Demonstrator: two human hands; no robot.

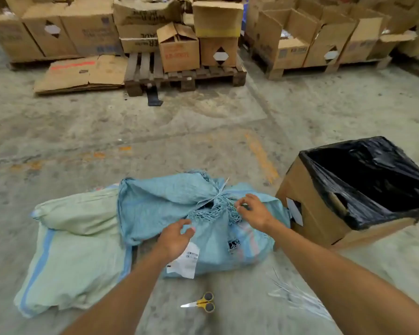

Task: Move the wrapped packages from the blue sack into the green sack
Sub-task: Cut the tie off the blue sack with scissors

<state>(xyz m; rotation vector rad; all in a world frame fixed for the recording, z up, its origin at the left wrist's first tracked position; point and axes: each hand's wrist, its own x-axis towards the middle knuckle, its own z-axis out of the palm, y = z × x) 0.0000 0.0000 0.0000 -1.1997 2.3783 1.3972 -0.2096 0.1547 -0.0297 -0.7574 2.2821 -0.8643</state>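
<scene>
A blue woven sack (155,204) lies on the concrete floor in front of me, its frayed mouth bunched and tied with pale string (219,197). A white label (185,262) is stuck on its near side. The pale green sack (75,257) lies flat on the floor to its left, partly under it. My left hand (176,238) hovers over the blue sack with fingers apart, holding nothing. My right hand (252,210) pinches the frayed threads at the tied mouth. No wrapped packages show; the sack's contents are hidden.
Yellow-handled scissors (203,302) lie on the floor near me. A cardboard box lined with a black bag (363,189) stands at the right. Loose pale strings (298,296) lie by my right arm. Pallets with stacked cartons (179,47) stand farther back.
</scene>
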